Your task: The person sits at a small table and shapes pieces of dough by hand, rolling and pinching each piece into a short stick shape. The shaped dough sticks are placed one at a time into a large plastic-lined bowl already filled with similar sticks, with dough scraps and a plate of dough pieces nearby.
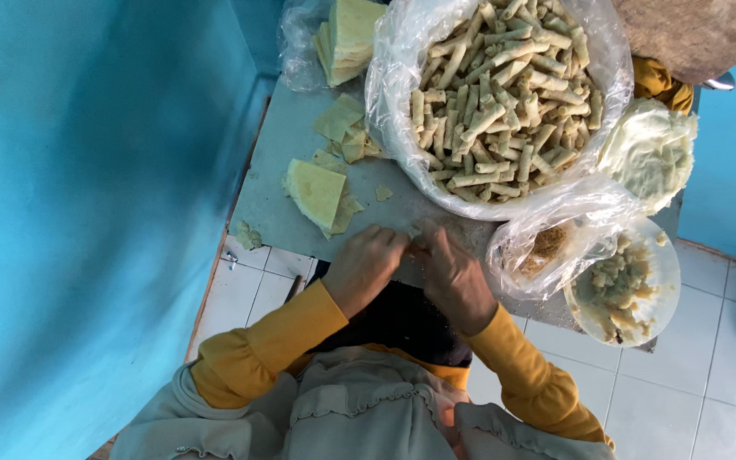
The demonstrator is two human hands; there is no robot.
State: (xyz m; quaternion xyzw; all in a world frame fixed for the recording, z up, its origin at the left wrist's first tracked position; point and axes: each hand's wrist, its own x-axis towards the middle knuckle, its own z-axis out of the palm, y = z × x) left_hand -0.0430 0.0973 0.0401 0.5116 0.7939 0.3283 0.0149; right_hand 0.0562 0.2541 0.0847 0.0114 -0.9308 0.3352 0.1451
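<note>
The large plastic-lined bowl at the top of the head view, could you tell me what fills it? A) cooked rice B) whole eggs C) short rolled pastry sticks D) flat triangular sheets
C: the plastic-lined bowl is heaped with short rolled pastry sticks, while the flat sheets lie outside it on the board.

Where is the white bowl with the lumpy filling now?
In the head view, the white bowl sits at the table's near right corner, right of the right hand, beside a crumpled plastic bag.

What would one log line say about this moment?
left hand: on small wrapper piece | right hand: same piece | rolled sticks: heaped in lined tub | board: wrapper scraps
</note>
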